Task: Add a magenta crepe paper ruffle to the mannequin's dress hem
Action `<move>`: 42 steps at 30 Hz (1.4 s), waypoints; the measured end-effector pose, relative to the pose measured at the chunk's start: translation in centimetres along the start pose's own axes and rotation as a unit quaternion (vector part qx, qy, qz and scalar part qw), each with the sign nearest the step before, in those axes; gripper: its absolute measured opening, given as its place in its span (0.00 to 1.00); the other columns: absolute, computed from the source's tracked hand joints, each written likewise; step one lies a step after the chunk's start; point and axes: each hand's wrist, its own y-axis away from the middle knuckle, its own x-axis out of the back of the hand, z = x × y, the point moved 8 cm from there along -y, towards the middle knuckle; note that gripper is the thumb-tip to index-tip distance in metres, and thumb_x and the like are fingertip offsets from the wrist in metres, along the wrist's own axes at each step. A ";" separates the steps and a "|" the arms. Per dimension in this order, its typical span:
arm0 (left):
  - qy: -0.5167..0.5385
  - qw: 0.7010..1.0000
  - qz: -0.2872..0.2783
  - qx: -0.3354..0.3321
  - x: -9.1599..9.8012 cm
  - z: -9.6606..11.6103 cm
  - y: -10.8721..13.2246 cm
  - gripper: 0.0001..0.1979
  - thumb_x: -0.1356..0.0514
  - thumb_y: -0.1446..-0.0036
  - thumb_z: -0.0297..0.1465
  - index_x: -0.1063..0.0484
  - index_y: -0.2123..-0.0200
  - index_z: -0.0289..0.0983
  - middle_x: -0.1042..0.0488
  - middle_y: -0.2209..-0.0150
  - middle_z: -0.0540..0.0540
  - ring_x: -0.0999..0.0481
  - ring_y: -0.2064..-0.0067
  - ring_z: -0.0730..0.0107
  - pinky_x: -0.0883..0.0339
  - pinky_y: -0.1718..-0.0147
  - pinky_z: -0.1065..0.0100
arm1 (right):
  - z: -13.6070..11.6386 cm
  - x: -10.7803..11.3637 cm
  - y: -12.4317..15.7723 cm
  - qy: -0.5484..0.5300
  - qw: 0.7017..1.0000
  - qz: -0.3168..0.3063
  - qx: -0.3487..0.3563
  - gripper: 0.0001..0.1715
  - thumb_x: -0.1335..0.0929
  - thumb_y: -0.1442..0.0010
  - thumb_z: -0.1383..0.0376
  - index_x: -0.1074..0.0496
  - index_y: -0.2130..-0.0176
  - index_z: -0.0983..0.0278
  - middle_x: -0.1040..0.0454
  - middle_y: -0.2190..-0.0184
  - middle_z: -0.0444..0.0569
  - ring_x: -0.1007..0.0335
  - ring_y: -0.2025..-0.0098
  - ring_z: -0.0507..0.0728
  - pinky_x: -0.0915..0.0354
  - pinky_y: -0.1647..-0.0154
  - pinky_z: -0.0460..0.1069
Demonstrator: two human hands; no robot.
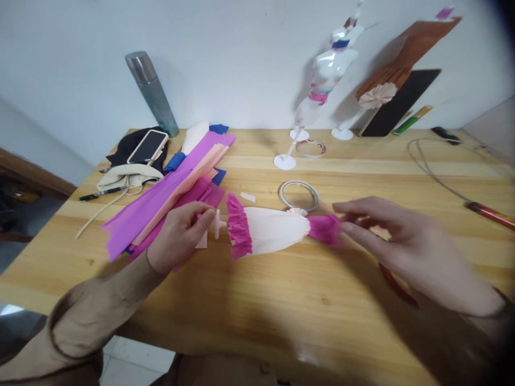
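Note:
A small dress-form figure lies on its side in front of me, wearing a white crepe-paper skirt (276,230) with a ruffled magenta hem (239,228) and a magenta top (324,229). A pale paper fan (296,213) sits at its waist. My left hand (183,230) is closed, pinching the round white base (218,224) of its stand. At the other end, my right hand (386,236) has thumb and fingers apart, the thumb beside the magenta top; blur hides whether they touch. Red-handled scissors (396,287) lie partly hidden below that hand.
Stacked crepe paper (173,187) lies left, near a phone (148,147) and a bottle (153,91). A tape roll (281,195) rests behind the figure. Another dress form (325,72) and a brown-dressed one (402,59) stand at the wall. A cable (430,171) crosses the right side.

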 end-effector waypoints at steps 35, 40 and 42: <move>0.455 0.872 -0.073 0.167 -6.8 -1.6 -0.3 0.23 0.30 0.62 0.23 0.27 0.58 0.31 0.21 0.55 0.39 0.22 0.55 0.64 0.30 0.57 0.68 | -7.0 -1.0 -5.6 -0.251 0.968 0.008 0.004 0.12 0.27 0.48 0.57 0.30 0.68 0.62 0.31 0.71 0.45 0.38 0.70 0.53 0.40 0.71 0.48; 0.505 0.840 -0.109 0.165 -8.4 -1.1 -2.3 0.15 0.34 0.58 0.21 0.25 0.63 0.31 0.21 0.61 0.42 0.21 0.60 0.72 0.30 0.57 0.72 | -10.6 -1.7 -12.4 -0.139 0.979 -0.059 0.137 0.14 0.29 0.48 0.58 0.27 0.65 0.66 0.27 0.68 0.48 0.33 0.63 0.58 0.37 0.58 0.53; 0.487 0.845 -0.093 0.199 -8.6 -1.9 -2.2 0.09 0.35 0.55 0.21 0.26 0.67 0.30 0.23 0.66 0.43 0.22 0.65 0.74 0.29 0.60 0.73 | -10.9 -2.7 -14.0 -0.098 0.979 -0.075 0.161 0.14 0.29 0.49 0.57 0.27 0.68 0.66 0.27 0.70 0.49 0.33 0.64 0.59 0.37 0.58 0.54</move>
